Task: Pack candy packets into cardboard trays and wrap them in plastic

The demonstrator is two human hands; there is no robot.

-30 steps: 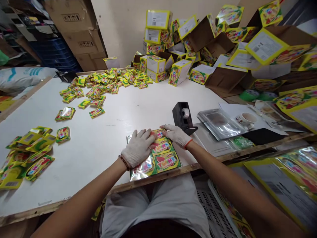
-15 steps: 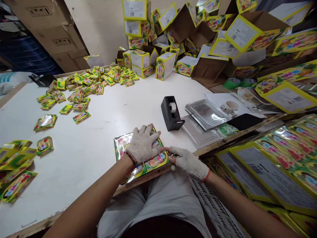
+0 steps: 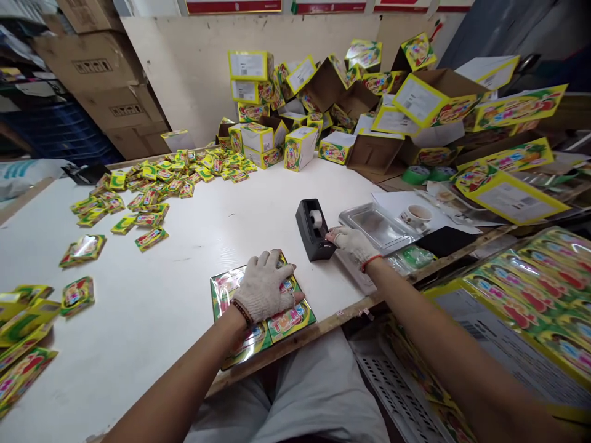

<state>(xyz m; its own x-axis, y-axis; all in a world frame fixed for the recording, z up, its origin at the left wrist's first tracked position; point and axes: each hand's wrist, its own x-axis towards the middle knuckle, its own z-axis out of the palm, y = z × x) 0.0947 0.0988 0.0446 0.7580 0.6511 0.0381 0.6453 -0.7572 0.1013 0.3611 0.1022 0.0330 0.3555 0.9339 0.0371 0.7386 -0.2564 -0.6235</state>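
Observation:
My left hand (image 3: 266,288), in a fingerless knit glove, lies flat with fingers spread on a flat pack of colourful boxes (image 3: 290,323) in shiny clear wrap at the table's front edge. At the front end of the black tape dispenser (image 3: 308,237), my right hand (image 3: 354,244), gloved the same way, has its thumb and fingertips pinched together at the tape's loose end. The strip itself is too small to make out clearly. A white tape roll (image 3: 316,219) sits inside the dispenser, which stands upright just beyond the pack.
Clear plastic trays (image 3: 376,226) and a cup (image 3: 418,215) lie to the right. Many small boxes (image 3: 178,175) are heaped at the back left; several larger ones (image 3: 28,317) lie at the left. Open cartons (image 3: 378,151) pile up behind. Wrapped packs (image 3: 545,289) stand at the lower right.
My right hand has left the pack's right edge and moved up and forward to the tape dispenser. The left hand stays flat on the pack. The view has tilted upward a little.

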